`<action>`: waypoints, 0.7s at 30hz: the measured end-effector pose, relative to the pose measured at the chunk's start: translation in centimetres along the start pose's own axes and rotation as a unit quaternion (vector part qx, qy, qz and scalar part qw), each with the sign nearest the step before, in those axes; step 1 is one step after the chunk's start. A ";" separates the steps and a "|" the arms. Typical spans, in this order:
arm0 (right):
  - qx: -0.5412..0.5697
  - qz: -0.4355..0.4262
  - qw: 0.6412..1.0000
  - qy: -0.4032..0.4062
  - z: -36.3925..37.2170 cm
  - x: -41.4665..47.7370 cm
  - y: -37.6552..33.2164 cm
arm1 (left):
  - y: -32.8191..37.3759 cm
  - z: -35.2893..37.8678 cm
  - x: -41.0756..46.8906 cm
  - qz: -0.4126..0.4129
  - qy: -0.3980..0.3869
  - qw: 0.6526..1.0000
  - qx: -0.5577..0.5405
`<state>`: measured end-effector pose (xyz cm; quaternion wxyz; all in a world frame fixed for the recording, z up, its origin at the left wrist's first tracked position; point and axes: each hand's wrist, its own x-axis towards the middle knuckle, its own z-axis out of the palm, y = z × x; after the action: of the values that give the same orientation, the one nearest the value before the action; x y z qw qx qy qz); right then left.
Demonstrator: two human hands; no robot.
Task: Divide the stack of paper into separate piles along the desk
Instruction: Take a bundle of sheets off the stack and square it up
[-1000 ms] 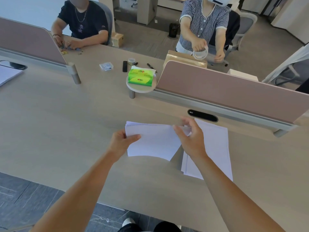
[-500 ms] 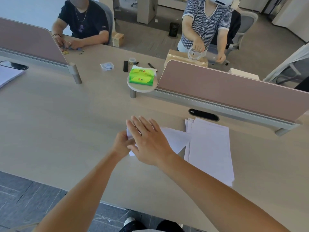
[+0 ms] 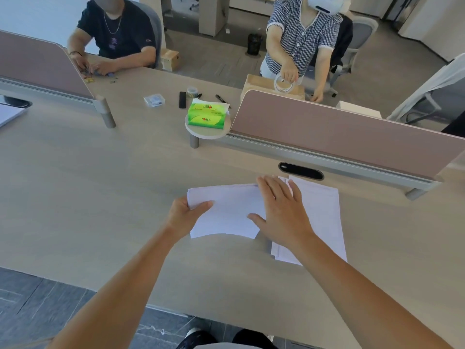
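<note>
A small batch of white sheets point(image 3: 226, 210) is held just above the desk point(image 3: 88, 197), its near edge bowed upward. My left hand point(image 3: 185, 217) grips its left edge, thumb on top. My right hand point(image 3: 281, 210) lies flat with straight fingers across the batch's right end and the left margin of the main paper stack point(image 3: 319, 217). That stack rests on the desk to the right, its sheets slightly fanned at the near corner.
A pink divider panel point(image 3: 339, 132) with a grey rail runs behind the stack, with a black cable slot point(image 3: 300, 170). A green tissue box point(image 3: 206, 116) sits on a round shelf. Two people work across the desk. Another paper edge point(image 3: 7, 114) lies far left.
My right hand swung back right from over my left hand, uncovering the held batch, and now lies flat on its right end and the stack's edge. The left hand kept its grip.
</note>
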<state>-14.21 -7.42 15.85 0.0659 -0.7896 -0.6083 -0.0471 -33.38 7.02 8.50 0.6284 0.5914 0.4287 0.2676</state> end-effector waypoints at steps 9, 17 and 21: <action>0.535 0.223 0.798 -0.169 4.0 1.7 4.8 | 0.2 0.1 0.6 -0.021 -0.015 0.998 -0.056; 0.588 0.192 0.780 -0.095 6.4 2.8 3.3 | -0.1 1.2 0.6 -0.055 0.042 0.996 -0.048; 0.608 0.173 0.771 -0.079 6.6 3.5 3.5 | 0.7 1.8 -0.2 -0.009 0.075 0.995 -0.062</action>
<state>-9.95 -3.94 9.68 0.4904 -0.6777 -0.3664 0.4074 -31.85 6.06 9.07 0.6320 0.5261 0.4624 0.3317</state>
